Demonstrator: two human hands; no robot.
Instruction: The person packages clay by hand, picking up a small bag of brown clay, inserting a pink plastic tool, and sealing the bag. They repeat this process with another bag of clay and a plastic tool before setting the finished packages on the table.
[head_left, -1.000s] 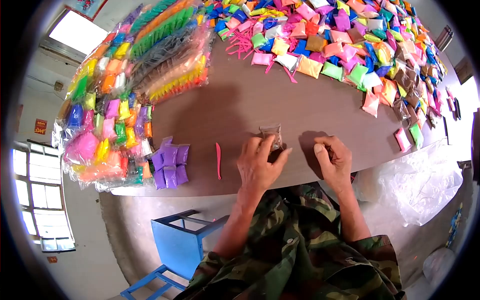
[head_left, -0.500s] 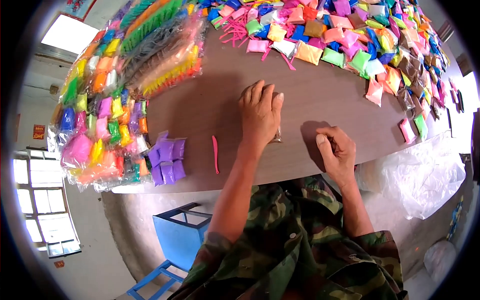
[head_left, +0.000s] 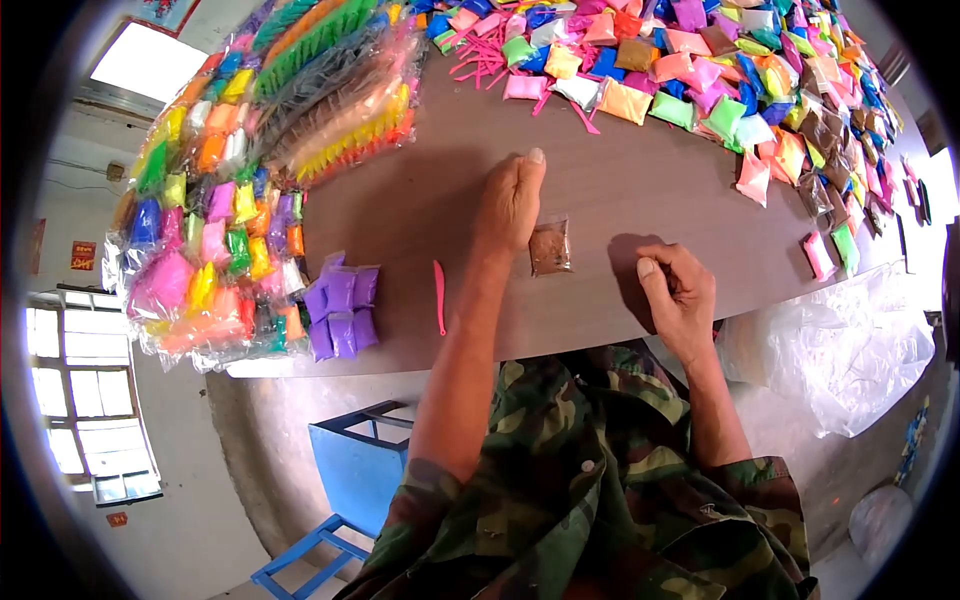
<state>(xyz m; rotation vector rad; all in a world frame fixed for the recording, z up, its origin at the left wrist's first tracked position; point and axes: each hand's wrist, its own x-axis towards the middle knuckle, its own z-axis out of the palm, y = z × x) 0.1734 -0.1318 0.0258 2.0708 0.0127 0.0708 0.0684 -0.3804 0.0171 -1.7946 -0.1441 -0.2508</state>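
A small clear packet of brown material (head_left: 551,248) lies flat on the table, just right of my left wrist. My left hand (head_left: 512,203) rests on its edge beyond the packet, thumb on top and fingers held together; no object shows in it. To the right, my right hand (head_left: 680,298) is loosely curled near the table's front edge, with its thumb against the bent forefinger and nothing visible inside. A pink plastic modelling tool (head_left: 440,297) lies left of my left forearm. Further left sits a group of purple packets (head_left: 341,312).
Bagged, multicoloured packets (head_left: 240,205) cover the table's left side. A big heap of loose coloured packets (head_left: 690,70) spreads across the back right, beside pink tools (head_left: 487,55). Clear plastic sheeting (head_left: 835,355) hangs at the right front edge. A blue stool (head_left: 362,470) stands below.
My left hand has come off the brown packet, moved slightly up and turned onto its edge, so the packet now shows fully. My right hand stays almost still. The view has shifted slightly.
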